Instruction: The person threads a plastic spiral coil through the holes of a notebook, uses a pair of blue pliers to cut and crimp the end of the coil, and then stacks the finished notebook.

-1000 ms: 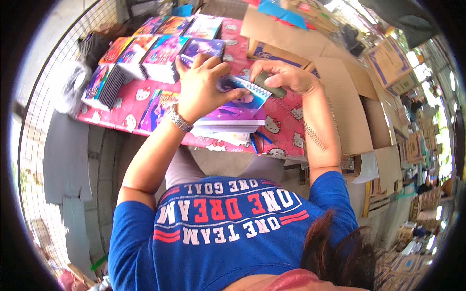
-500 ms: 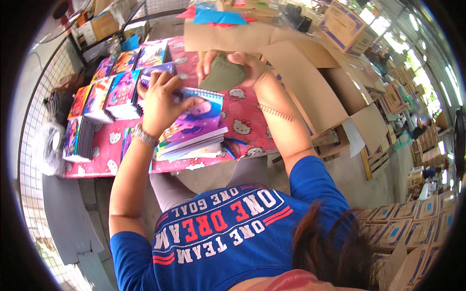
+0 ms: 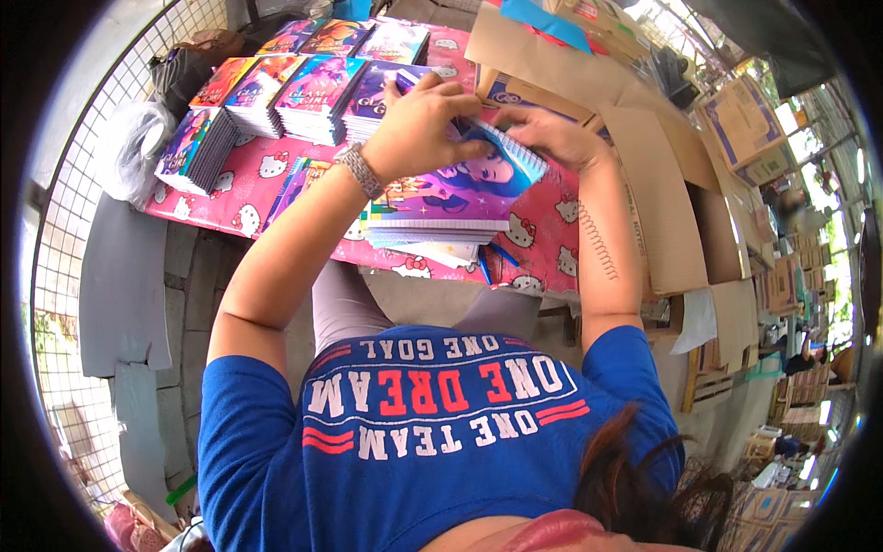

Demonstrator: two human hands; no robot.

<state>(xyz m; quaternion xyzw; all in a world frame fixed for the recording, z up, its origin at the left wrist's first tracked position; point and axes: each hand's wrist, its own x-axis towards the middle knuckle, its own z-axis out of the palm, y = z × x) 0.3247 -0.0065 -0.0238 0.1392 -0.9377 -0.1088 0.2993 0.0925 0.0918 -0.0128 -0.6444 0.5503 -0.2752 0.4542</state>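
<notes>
A spiral notebook (image 3: 474, 184) with a purple illustrated cover lies tilted on top of a pile of notebooks (image 3: 432, 230), its coil edge facing away from me. My left hand (image 3: 423, 129) grips it at the coil edge, thumb pressed on the cover and fingers bent over the far side. At the upper right corner of the coil, my right hand (image 3: 552, 138) has its fingers curled in and closed on the edge; its fingertips are partly hidden. A coiled line runs along my right forearm.
Several stacks of colourful notebooks (image 3: 317, 92) stand at the far left of the pink patterned tablecloth (image 3: 248, 216). Blue pens (image 3: 492, 262) lie near the front edge. An open cardboard box (image 3: 658, 184) is on the right, and a clear plastic bag (image 3: 138, 147) hangs at the left edge.
The olive-green piece that my right hand held up is no longer in sight. My right hand has come down to the notebook's coil edge. The view has shifted, with the notebook now tilted.
</notes>
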